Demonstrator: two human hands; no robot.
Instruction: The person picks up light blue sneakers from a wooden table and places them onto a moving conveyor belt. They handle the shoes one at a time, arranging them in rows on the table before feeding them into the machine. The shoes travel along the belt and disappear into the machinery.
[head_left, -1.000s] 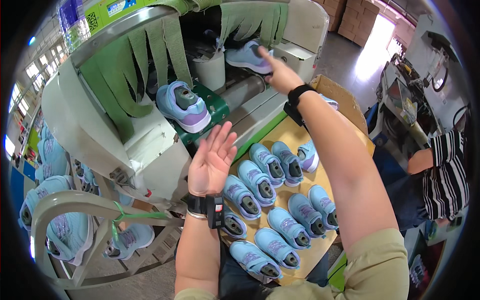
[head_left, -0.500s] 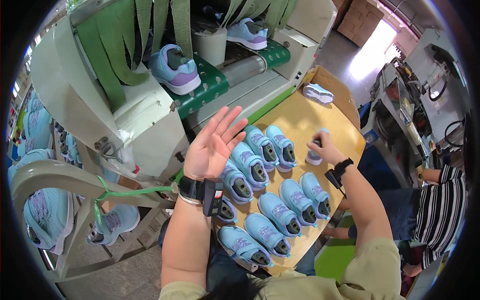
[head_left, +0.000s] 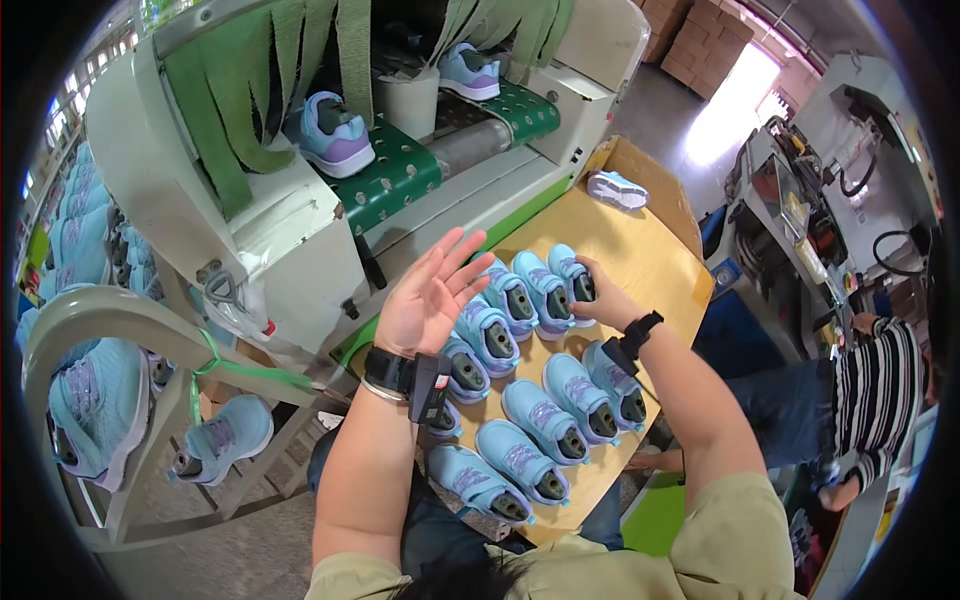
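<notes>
My right hand (head_left: 603, 298) grips the heel of a light-blue sneaker (head_left: 564, 262), which stands at the right end of the back row on the tan table (head_left: 640, 265). Its fingers wrap the heel opening, where a dark shoe last shows. My left hand (head_left: 425, 300) is raised with the palm up and the fingers spread, holding nothing, at the left of that row. Nearest to it are a sneaker (head_left: 487, 335) and its neighbours. A front row of similar sneakers, such as one sneaker (head_left: 525, 458), fills the near part of the table, heels toward me.
A machine with a green perforated belt (head_left: 400, 185) and hanging green strips stands behind, carrying sneakers (head_left: 335, 135). One sneaker lies on its side (head_left: 618, 190) by a cardboard flap (head_left: 660, 190). At left, a grey curved rail (head_left: 90, 310) fronts racked sneakers. A person in stripes (head_left: 875, 400) is at right.
My right hand has moved left with the sneaker, bringing it beside the others in the back row. My left hand stays raised and open. The view has shifted slightly.
</notes>
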